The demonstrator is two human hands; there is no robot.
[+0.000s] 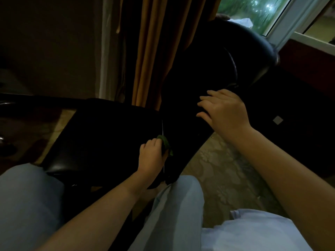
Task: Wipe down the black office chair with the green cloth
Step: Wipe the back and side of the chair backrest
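Note:
The black office chair (101, 134) fills the middle of the head view, its seat to the left and its backrest (204, 66) rising toward the upper right. My left hand (151, 156) grips the green cloth (165, 143) and presses it into the crease where seat meets backrest; most of the cloth is hidden under my fingers. My right hand (224, 109) rests on the lower backrest with fingers spread and fairly straight, holding nothing.
An orange-brown curtain (155, 51) hangs behind the chair. A window (262, 13) is at the top right, with a dark wooden surface (308, 57) below it. Patterned floor (226, 169) shows to the right of the chair. My knees in pale trousers (27, 196) are close to the seat's front.

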